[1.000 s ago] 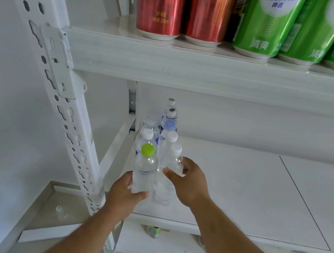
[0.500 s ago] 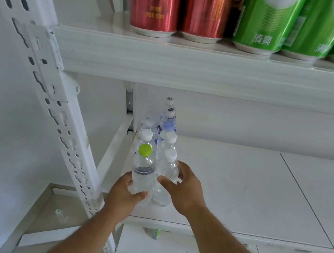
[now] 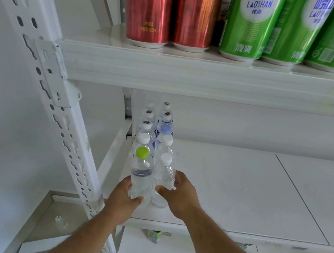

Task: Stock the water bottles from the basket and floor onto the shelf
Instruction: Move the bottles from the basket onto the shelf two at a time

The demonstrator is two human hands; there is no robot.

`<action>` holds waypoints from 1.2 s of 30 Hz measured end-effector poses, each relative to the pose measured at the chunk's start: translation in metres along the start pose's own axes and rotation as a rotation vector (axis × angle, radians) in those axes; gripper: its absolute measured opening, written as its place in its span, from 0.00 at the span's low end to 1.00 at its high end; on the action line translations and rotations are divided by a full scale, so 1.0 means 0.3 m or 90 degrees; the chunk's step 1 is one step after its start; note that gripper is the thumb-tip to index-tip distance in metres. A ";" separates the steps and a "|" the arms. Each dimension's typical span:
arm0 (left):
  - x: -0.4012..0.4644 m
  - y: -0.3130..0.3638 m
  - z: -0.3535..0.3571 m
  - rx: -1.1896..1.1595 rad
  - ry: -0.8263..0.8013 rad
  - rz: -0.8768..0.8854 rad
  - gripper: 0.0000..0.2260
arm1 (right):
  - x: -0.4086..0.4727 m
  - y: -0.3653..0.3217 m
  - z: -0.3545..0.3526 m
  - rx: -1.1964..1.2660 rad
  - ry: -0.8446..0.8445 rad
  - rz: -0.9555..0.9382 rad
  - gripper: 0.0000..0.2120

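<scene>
Two rows of clear water bottles stand at the left end of the white middle shelf [image 3: 238, 192]. My left hand [image 3: 123, 198] is wrapped around the front left bottle, the one with a green cap [image 3: 140, 174]. My right hand [image 3: 179, 194] grips the front right bottle with a white cap [image 3: 163, 175]. Both bottles stand upright on the shelf, side by side and touching. Behind them are several more bottles [image 3: 157, 129] with white and blue caps. The basket is out of sight except for a green sliver at the bottom edge.
The upper shelf [image 3: 191, 75] hangs low overhead with red cans [image 3: 150, 7] and green cans [image 3: 252, 24]. A slotted white upright [image 3: 56, 98] runs diagonally on the left. One small bottle [image 3: 59, 219] lies on the floor ledge at lower left. A lower shelf holds a small green carton [image 3: 154, 236].
Both hands have slid the two front bottles slightly back toward the row, and the white-capped bottle now stands straighter beside the green-capped one. The camera tilted a little.
</scene>
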State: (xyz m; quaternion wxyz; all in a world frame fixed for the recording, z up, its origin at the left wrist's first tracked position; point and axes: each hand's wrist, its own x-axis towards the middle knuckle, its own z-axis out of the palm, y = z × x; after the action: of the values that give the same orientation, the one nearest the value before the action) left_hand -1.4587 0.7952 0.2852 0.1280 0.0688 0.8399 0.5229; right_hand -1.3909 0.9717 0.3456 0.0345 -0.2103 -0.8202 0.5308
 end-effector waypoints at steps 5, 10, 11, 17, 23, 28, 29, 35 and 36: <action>-0.034 0.008 -0.017 0.061 -0.019 -0.001 0.28 | -0.017 0.024 -0.001 -0.016 -0.022 0.026 0.29; -0.070 0.015 -0.029 0.054 -0.027 -0.004 0.30 | -0.039 0.031 -0.010 -0.044 -0.018 0.051 0.36; -0.078 0.017 -0.029 0.050 -0.027 -0.003 0.30 | -0.048 0.029 -0.015 -0.053 -0.017 0.056 0.38; -0.125 0.025 -0.030 0.059 -0.013 -0.010 0.31 | -0.109 0.025 -0.055 -0.094 -0.022 0.070 0.42; -0.205 0.050 -0.033 0.102 0.005 -0.028 0.33 | -0.195 0.023 -0.092 -0.149 -0.036 0.047 0.40; -0.317 0.080 0.001 0.175 0.006 -0.046 0.35 | -0.306 0.036 -0.141 -0.227 -0.082 0.007 0.39; -0.343 0.087 0.014 0.188 0.007 -0.048 0.35 | -0.331 0.043 -0.153 -0.244 -0.095 0.000 0.38; -0.541 0.122 0.127 0.290 -0.028 -0.046 0.33 | -0.499 0.134 -0.256 -0.340 -0.144 -0.032 0.31; -0.579 0.119 0.148 0.323 -0.035 -0.041 0.33 | -0.529 0.163 -0.272 -0.377 -0.151 -0.040 0.31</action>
State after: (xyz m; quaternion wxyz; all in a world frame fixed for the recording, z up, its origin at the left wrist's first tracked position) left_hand -1.2804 0.8060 0.3234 0.1463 0.0863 0.9421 0.2891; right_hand -1.2087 0.9981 0.3643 -0.1077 -0.1225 -0.9435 0.2885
